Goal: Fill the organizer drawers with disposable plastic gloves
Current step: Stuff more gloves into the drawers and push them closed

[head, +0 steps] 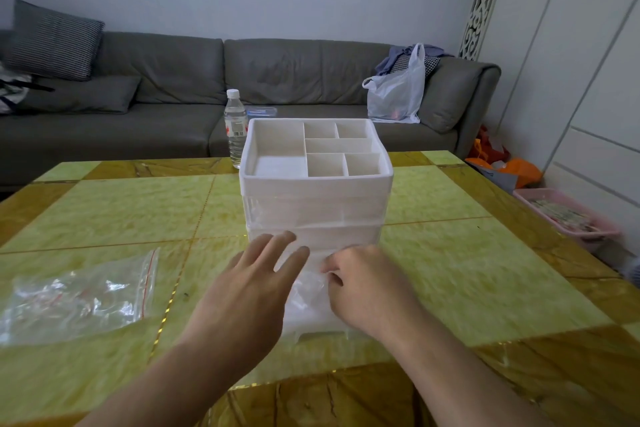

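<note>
A white organizer (316, 204) with a divided top tray stands mid-table. Its bottom drawer (311, 315) is pulled out toward me, and clear plastic gloves (308, 291) lie inside it. My left hand (249, 288) hovers over the drawer's left side with fingers straight and spread, tips near the organizer's front. My right hand (363, 284) is over the drawer's right side, fingers curled and pinching the clear gloves. A clear zip bag (79, 295) with a red seal line lies flat on the table at the left.
The green and gold table (467, 270) ends close to me. A water bottle (236, 128) stands behind the organizer's left corner. A grey sofa (173, 87) with a white plastic bag (398, 90) is beyond. A pink basket (568, 215) sits on the floor at right.
</note>
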Demonstrator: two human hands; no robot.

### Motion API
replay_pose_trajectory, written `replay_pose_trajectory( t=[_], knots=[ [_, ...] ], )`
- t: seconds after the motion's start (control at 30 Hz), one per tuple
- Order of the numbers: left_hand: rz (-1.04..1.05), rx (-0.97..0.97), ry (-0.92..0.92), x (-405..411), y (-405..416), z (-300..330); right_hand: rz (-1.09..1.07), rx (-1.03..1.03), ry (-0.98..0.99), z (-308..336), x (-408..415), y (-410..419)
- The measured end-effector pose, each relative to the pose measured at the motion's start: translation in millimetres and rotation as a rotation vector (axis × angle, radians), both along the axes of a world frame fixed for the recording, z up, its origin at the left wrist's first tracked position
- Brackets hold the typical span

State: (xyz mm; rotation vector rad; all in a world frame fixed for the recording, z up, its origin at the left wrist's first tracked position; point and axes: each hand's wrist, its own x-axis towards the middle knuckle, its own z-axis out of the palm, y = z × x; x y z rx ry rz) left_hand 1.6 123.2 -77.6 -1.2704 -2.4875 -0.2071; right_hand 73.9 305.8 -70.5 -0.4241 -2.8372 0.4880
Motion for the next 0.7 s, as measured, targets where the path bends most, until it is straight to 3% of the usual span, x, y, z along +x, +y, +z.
replay_pose_trajectory(
  t=[0.13,0.27,0.37,0.43,0.6,0.7],
  knots=[
    [0.016,-0.081,-0.162,3,1,-4,0.047,-0.062,-0.144,-15,-2,-4],
    [0.009,-0.341,-0.180,-4,5,-9,0.046,-0.143,-0.227,-23,-4,2],
    [0.024,-0.357,-0.288,-13,3,-16,0.065,-0.218,-0.238,-21,-3,9],
    [0.012,-0.300,-0.340,-15,2,-17,0.065,-0.288,-0.216,-14,1,15],
    [-0.014,0.269,-0.364,-23,-13,-19,-0.112,-0.341,0.088,4,16,40],
    [-0.037,0.338,-0.257,-28,-30,-25,-0.097,-0.266,0.159,3,24,46]
  ],
)
